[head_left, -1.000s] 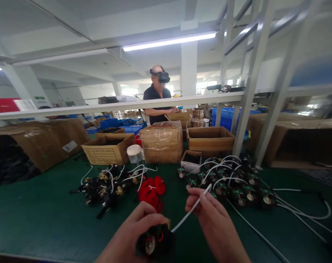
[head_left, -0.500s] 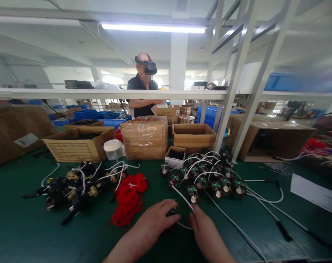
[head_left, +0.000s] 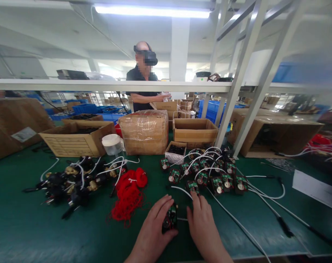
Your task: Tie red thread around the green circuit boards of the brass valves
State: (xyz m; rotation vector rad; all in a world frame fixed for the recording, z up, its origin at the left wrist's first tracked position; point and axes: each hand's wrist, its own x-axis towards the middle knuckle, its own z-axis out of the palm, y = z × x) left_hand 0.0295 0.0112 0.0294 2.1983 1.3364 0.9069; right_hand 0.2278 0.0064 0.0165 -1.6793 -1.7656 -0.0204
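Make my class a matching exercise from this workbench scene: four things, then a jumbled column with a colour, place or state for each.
1. Nearest circuit unit
2. Tangled cord
3. Clear jar
4. Paper sheet

A. Topped by a white lid
B. Towards the table's right side
C. Held by the left hand
D. Red

Pairs: 1-C, 2-D, 3-A, 4-B

The unit [head_left: 169, 220], dark with green and red parts on its visible face, sits in the left hand's [head_left: 156, 228] grip, partly covered by fingers. From its right side, white cable [head_left: 183, 219] runs towards the right hand [head_left: 202, 219].
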